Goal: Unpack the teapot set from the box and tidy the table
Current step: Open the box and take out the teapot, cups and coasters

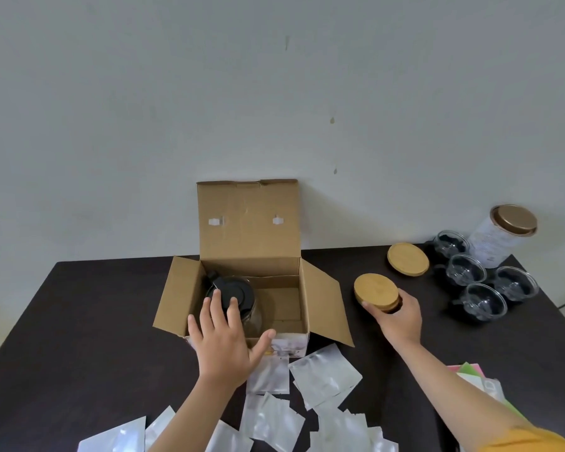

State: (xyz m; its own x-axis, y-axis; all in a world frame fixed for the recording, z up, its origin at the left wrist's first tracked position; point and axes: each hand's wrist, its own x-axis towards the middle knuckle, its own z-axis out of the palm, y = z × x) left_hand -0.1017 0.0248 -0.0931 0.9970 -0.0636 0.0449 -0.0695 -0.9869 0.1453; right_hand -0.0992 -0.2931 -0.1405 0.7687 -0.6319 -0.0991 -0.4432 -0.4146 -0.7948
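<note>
One cardboard box [242, 288] stands at the middle of the dark bench [79, 305], against the far wall, with its lid flap upright and both side flaps spread outward. One glass teapot [234, 296] with a black lid sits inside the box, in its left half; the right half shows only the cardboard floor. The left hand [224, 340] reaches over the near wall of the box, fingers straight and spread, fingertips on the black lid, thumb out to the right; it grips nothing.

Near the box, along the near edge of the bench, lie white foil sachets [323, 373], loose and overlapping; at least ten can be counted, and an exact count cannot be made.

Right of the box, the right hand [397, 316] is curled around a small stack of round wooden coasters [375, 290], held tilted above the bench; the number in the stack cannot be told. One further wooden coaster [408, 259] lies flat on the bench beyond it.

Further right stand four clear glass cups [483, 283], grouped close together. Behind them, at the far right corner, is one white canister [503, 236] with a bronze lid. At the near right edge lie coloured papers [470, 370], partly hidden by the right arm, which wears a yellow sleeve [532, 442].

The bench surface is dark brown and matt. The wall [274, 93] behind is plain pale grey with a few small marks.
</note>
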